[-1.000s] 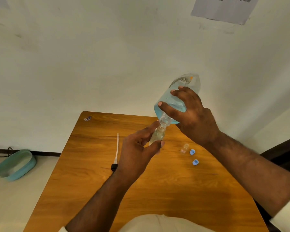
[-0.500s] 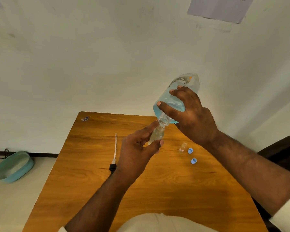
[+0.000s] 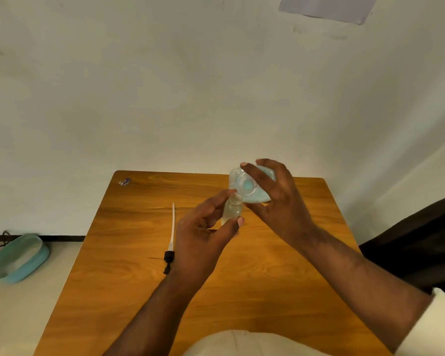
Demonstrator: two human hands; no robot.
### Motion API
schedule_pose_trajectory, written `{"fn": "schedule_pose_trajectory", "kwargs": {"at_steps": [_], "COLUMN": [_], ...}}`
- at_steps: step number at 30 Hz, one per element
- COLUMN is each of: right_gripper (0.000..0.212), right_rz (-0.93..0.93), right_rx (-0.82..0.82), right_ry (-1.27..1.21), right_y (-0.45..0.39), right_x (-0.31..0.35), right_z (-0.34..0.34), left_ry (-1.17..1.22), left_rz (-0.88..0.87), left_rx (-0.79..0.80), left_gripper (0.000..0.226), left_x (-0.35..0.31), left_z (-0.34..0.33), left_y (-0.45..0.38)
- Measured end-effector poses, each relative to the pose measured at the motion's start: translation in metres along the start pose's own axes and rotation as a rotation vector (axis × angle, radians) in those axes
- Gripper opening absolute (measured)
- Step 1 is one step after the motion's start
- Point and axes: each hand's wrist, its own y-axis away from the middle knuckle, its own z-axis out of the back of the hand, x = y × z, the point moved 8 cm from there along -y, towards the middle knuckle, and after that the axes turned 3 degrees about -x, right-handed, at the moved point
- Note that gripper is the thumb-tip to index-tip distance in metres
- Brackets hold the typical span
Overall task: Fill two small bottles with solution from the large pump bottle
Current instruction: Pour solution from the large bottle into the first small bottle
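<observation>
Both hands hold bottles above the table (image 3: 306, 253).
The left hand (image 3: 203, 232) pinches the upright small bottle (image 3: 232, 209) mid-table; the right hand (image 3: 275, 201) grips the large bottle (image 3: 244, 186) beside it, nearer the far edge.

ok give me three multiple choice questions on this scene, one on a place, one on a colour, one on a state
1. Where does the white pump tube with black cap lie?
A. on the wooden table, left of the hands
B. on the floor
C. inside the large bottle

2. What colour is the liquid in the large clear plastic bottle?
A. red
B. light blue
C. dark green

3. What is the left hand doing?
A. lying flat on the table
B. holding the small clear bottle
C. gripping the tube

Answers: 1 A, the tube rests on the tabletop; 2 B, pale blue shows through the plastic; 3 B, thumb and fingers pinch the small bottle.
</observation>
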Motion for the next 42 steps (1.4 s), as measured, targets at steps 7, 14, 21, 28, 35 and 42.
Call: {"fn": "schedule_pose_trajectory", "kwargs": {"at_steps": [7, 14, 21, 28, 35, 42], "right_gripper": [0.09, 0.095, 0.073, 0.106, 0.04, 0.023], "right_rz": [-0.512, -0.748, -0.69, -0.513, -0.407, -0.085], "right_rx": [0.129, 0.308, 0.417, 0.611, 0.861, 1.052], "right_ry": [-0.403, -0.682, -0.725, -0.555, 0.066, 0.18], "right_y": [0.036, 0.089, 0.104, 0.104, 0.172, 0.201], "right_x": [-0.071, -0.104, -0.128, -0.155, -0.268, -0.265], "right_z": [-0.071, -0.134, -0.156, -0.141, -0.122, -0.152], "left_ry": [-0.009, -0.015, -0.083, -0.092, -0.124, -0.114], "left_rz": [0.092, 0.137, 0.226, 0.186, 0.24, 0.304], "left_rx": [-0.051, -0.077, -0.16, -0.202, -0.213, -0.217], "left_gripper": [0.045, 0.039, 0.038, 0.036, 0.035, 0.039], "left_x": [0.029, 0.056, 0.082, 0.097, 0.124, 0.142], "left_z": [-0.006, -0.032, -0.061, -0.091, -0.124, -0.147], "left_y": [0.002, -0.001, 0.004, 0.009, 0.014, 0.02]}}
